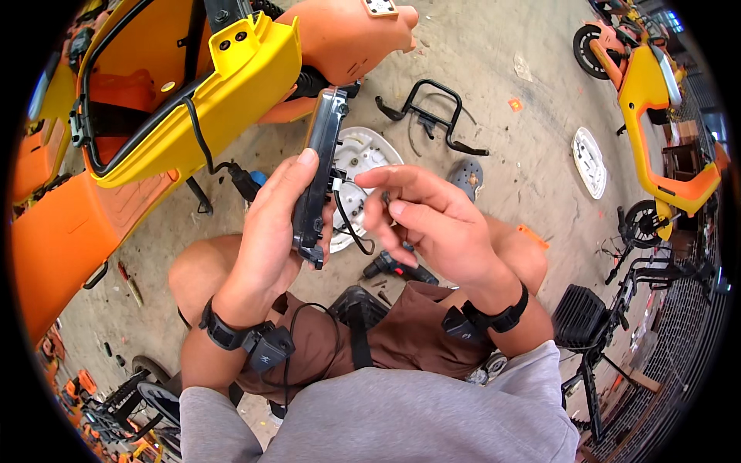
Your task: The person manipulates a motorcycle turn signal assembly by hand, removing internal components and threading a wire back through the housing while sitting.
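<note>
My left hand (266,212) is closed round a long black lamp unit (318,174), tilted upright, its lens side to the left and its back towards my right hand. A short black cable (347,224) with a white connector hangs in a curve from that back. Just to the right of the lamp, my right hand (440,220) pinches a small dark piece (387,198) between thumb and fingers; its kind is too small to make out. Behind the lamp, a white plastic shell (370,145) lies on the floor, partly covered by my hands.
A yellow and orange scooter body (201,116) stands close on my left. On the floor lie a cordless drill (386,266), a black tubular rack (436,89), a grey clog (466,179) and another white shell (590,162). A yellow scooter (644,116) stands far right.
</note>
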`<act>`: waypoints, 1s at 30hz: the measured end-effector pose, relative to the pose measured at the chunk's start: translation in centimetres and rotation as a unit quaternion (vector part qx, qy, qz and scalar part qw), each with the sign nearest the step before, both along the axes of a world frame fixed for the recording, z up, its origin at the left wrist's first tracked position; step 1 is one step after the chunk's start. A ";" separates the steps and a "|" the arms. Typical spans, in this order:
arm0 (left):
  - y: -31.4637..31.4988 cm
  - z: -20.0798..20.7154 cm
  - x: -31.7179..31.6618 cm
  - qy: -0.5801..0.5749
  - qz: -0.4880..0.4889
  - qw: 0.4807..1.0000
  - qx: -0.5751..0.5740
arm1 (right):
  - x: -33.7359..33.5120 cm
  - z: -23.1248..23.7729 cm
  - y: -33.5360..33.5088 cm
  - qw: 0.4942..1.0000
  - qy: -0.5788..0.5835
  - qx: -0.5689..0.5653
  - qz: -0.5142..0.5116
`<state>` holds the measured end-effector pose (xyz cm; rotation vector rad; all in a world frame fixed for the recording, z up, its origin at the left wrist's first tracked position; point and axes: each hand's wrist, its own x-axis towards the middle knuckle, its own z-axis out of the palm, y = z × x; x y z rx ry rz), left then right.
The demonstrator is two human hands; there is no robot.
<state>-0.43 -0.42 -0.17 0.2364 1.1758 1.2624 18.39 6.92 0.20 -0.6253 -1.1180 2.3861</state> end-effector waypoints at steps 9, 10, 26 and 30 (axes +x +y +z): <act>0.2 0.7 0.3 0.006 -0.016 1.000 -0.005 | -0.2 -0.8 0.6 0.999 0.014 0.043 -0.028; 0.2 0.8 0.2 -0.015 -0.028 0.999 -0.008 | -0.2 -0.7 0.4 0.997 0.004 0.069 -0.042; 0.1 1.1 0.1 -0.045 -0.034 0.998 0.016 | -0.1 1.2 -1.3 0.944 -0.162 0.274 -0.091; 0.2 1.1 0.1 -0.069 -0.031 0.997 0.019 | -0.5 0.8 -1.2 0.916 -0.168 0.351 -0.096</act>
